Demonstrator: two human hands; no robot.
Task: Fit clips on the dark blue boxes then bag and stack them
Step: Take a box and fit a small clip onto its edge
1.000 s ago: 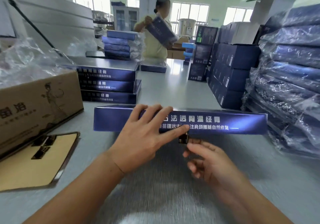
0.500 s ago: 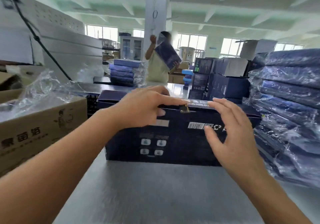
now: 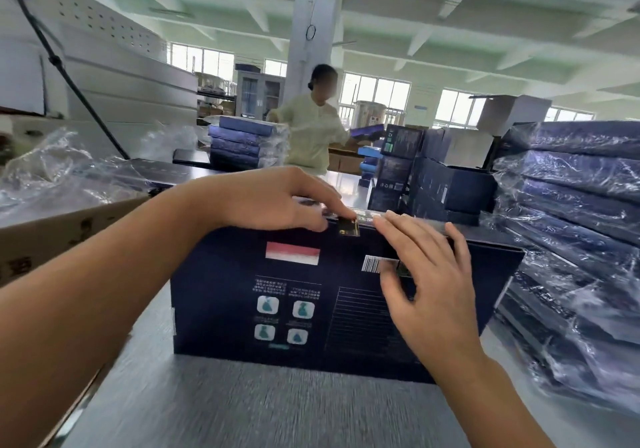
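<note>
The dark blue box (image 3: pixel 332 295) stands on edge on the surface (image 3: pixel 277 406), presenting its top edge. The left hand (image 3: pixel 273 202) presses the clip (image 3: pixel 348 228) there with straight fingers, seemingly seating it, while the right hand (image 3: pixel 426 274), fingers spread, steadies the box's face.

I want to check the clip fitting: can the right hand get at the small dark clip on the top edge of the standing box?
Probably yes: the right hand lies open on the box beside the clip, nothing between them.

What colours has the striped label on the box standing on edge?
Red fading through pink to white, on the striped label of the dark blue box; the head view shows it.
</note>
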